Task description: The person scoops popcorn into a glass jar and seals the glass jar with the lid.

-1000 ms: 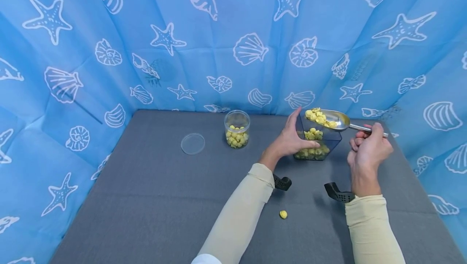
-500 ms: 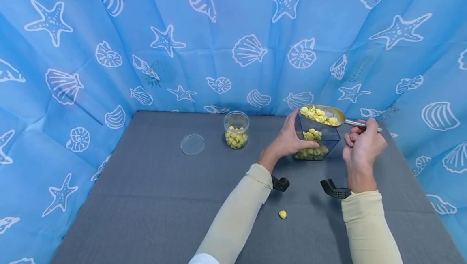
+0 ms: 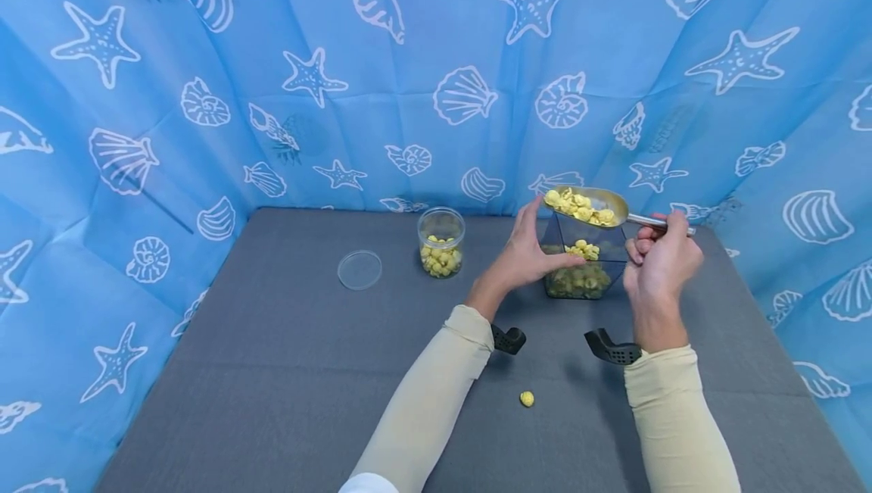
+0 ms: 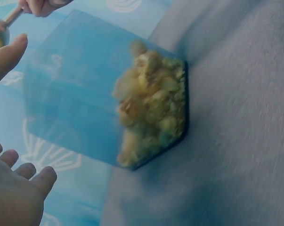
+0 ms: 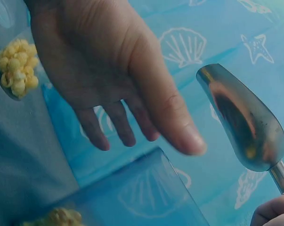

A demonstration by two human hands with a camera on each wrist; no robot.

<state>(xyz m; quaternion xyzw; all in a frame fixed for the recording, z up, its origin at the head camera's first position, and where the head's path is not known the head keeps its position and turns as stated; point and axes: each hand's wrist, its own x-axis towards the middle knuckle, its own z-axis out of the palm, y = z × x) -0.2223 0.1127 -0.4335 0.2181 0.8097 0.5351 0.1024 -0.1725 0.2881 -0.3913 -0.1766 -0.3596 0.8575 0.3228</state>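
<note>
In the head view my right hand (image 3: pixel 661 266) grips the handle of a metal scoop (image 3: pixel 609 205), which carries several pieces of yellow popcorn (image 3: pixel 579 205). The scoop is above the rim of a clear, dark-tinted square container (image 3: pixel 575 281) partly filled with popcorn. To the container's left is my left hand (image 3: pixel 521 254), with its thumb and fingers spread. In the right wrist view a gap shows between this left hand (image 5: pixel 118 70) and the container (image 5: pixel 146 188). The scoop's underside (image 5: pixel 247 125) faces that camera, so its load is hidden there.
A clear round jar (image 3: pixel 441 251), partly filled with popcorn, stands left of the hands. Beside it a clear round lid (image 3: pixel 359 270) lies flat on the grey table (image 3: pixel 286 372). One loose popcorn piece (image 3: pixel 527 399) is near the front. A blue shell-patterned curtain (image 3: pixel 409 122) surrounds the table.
My right hand has moved the loaded scoop left and slightly up over the container. My left hand has shifted left, away from the container's side. The jar and lid stay in place.
</note>
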